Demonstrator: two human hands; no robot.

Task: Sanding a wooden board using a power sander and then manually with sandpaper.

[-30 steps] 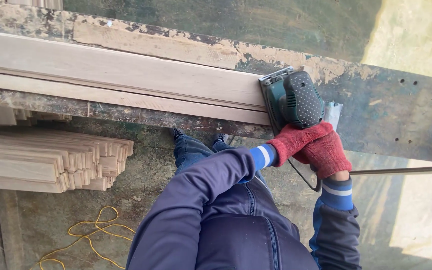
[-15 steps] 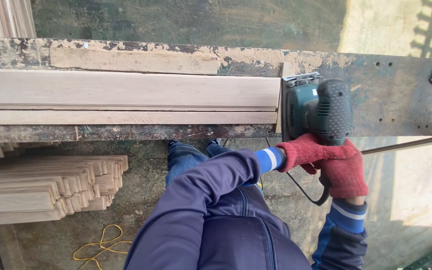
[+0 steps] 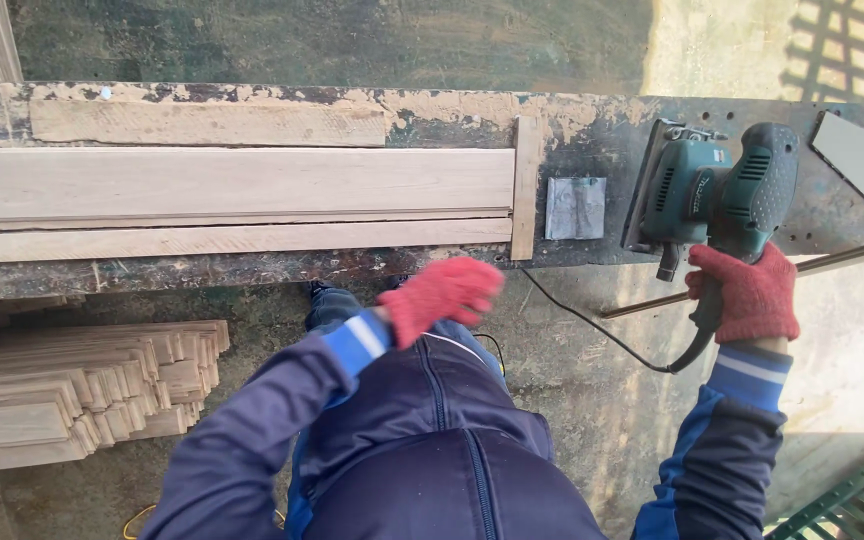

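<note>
The green sander (image 3: 714, 190) sits on the old workbench (image 3: 592, 135) at about two o'clock. The right hand (image 3: 747, 293), in a red glove, is closed around the sander's back handle. The left hand (image 3: 442, 293), also gloved in red, holds nothing and looks blurry, with loosely curled fingers, at the bench's near edge. A small grey square (image 3: 574, 208) lies just left of the sander. Long wood boards (image 3: 222, 195) lie at ten o'clock. More boards are stacked (image 3: 72, 390) on the dirty concrete floor (image 3: 562, 370) at eight o'clock.
</note>
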